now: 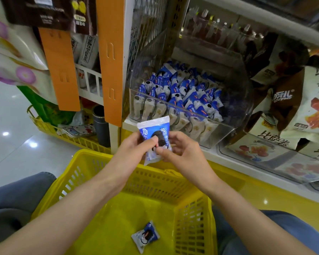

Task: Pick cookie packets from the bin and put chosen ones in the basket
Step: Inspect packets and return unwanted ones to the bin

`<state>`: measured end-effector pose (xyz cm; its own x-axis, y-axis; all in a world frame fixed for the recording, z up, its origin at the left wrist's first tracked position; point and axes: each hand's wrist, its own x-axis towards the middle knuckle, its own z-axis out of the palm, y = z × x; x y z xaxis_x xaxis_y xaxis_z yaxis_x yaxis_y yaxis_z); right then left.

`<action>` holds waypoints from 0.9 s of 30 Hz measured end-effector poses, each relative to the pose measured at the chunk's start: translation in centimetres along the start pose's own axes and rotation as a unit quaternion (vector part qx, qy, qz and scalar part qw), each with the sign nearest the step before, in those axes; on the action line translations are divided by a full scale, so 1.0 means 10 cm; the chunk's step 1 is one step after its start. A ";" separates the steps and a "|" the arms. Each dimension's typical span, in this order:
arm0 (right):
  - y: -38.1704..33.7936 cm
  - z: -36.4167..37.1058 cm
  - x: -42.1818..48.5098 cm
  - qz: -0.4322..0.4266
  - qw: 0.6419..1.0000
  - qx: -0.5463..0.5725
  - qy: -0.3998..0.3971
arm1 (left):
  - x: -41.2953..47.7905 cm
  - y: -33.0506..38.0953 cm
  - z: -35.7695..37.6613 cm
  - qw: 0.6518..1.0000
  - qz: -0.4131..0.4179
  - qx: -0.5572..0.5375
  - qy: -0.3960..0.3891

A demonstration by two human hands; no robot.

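While both hands hold one blue-and-white cookie packet (155, 138) upright just above the far rim of the yellow basket (92, 162), the left hand (134, 146) pinches its left side with thumb across the front and the right hand (180, 150) grips its lower right edge. Beyond that rim, the clear bin (226, 126) stands heaped with matching packets, its front wall close behind the held one. Inside the basket a second packet (145, 236) lies flat on the floor near the right wall, with bare yellow floor open around it.
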<state>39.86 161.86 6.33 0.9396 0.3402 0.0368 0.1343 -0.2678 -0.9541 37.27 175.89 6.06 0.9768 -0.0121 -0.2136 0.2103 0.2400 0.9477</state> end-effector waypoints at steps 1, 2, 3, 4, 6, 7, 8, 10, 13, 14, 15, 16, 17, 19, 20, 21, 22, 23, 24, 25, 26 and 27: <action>-0.02 -0.01 0.00 -0.003 1.000 0.004 -0.003 | 0.00 0.01 -0.02 1.000 0.014 0.001 0.009; -0.05 -0.02 0.00 -0.007 1.000 0.005 -0.005 | 0.01 0.02 -0.03 0.999 0.029 0.007 0.012; -0.08 -0.04 0.00 -0.014 1.000 0.000 -0.005 | 0.01 0.03 -0.04 0.998 0.054 0.031 0.015; -0.10 -0.05 0.00 -0.020 1.000 -0.005 -0.004 | 0.01 0.05 -0.05 0.993 0.089 0.073 0.017; -0.14 -0.08 -0.02 -0.029 1.000 0.004 0.006 | 0.02 0.08 -0.06 0.976 0.153 0.157 0.016; -0.16 -0.09 -0.03 -0.034 0.999 0.013 0.014 | 0.02 0.09 -0.05 0.967 0.169 0.190 0.016; -0.18 -0.10 -0.04 -0.040 0.999 0.013 0.023 | 0.03 0.12 -0.03 0.959 0.182 0.217 0.016; -0.25 -0.16 -0.03 -0.063 0.997 0.000 0.053 | 0.06 0.19 0.00 0.937 0.218 0.273 0.020; -0.42 -0.36 0.10 -0.091 0.985 -0.033 0.144 | 0.16 0.36 0.03 0.881 0.291 0.372 0.036; -0.48 -0.45 0.18 -0.094 0.977 -0.046 0.186 | 0.20 0.42 0.03 0.858 0.311 0.406 0.042; -0.54 -0.55 0.28 -0.097 0.968 -0.060 0.224 | 0.23 0.48 0.02 0.836 0.327 0.438 0.044; -0.58 -0.64 0.39 -0.099 0.959 -0.074 0.256 | 0.27 0.52 0.00 0.816 0.338 0.467 0.045; -0.60 -0.71 0.51 -0.097 0.950 -0.090 0.283 | 0.30 0.55 -0.02 0.798 0.342 0.494 0.044; -0.60 -0.81 0.76 -0.063 0.937 -0.142 0.314 | 0.39 0.57 -0.07 0.773 0.335 0.536 0.043; -0.58 -0.84 0.87 -0.040 0.932 -0.183 0.311 | 0.43 0.57 -0.09 0.761 0.331 0.556 0.044; -0.54 -0.85 0.97 -0.020 0.928 -0.229 0.294 | 0.46 0.56 -0.10 0.749 0.328 0.574 0.046; -0.50 -0.85 1.04 0.003 0.926 -0.268 0.267 | 0.49 0.56 -0.10 0.740 0.324 0.587 0.049; -0.47 -0.85 1.10 0.031 0.924 -0.296 0.238 | 0.51 0.55 -0.10 0.736 0.321 0.594 0.052; -0.45 -0.84 1.13 0.063 0.922 -0.319 0.210 | 0.53 0.55 -0.10 0.734 0.318 0.597 0.054; -0.43 -0.84 1.15 0.091 0.918 -0.340 0.185 | 0.54 0.55 -0.09 0.734 0.317 0.598 0.055; -0.43 -0.85 1.17 0.112 0.912 -0.359 0.162 | 0.55 0.54 -0.09 0.733 0.317 0.599 0.057; -0.43 -0.86 1.19 0.127 0.908 -0.374 0.141 | 0.56 0.53 -0.09 0.732 0.319 0.600 0.059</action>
<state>53.14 159.35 13.45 0.9992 -0.0355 0.0188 -0.0222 -0.8780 -0.4781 43.81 177.97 9.73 0.8963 -0.1680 0.4104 -0.3338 -0.8648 0.3751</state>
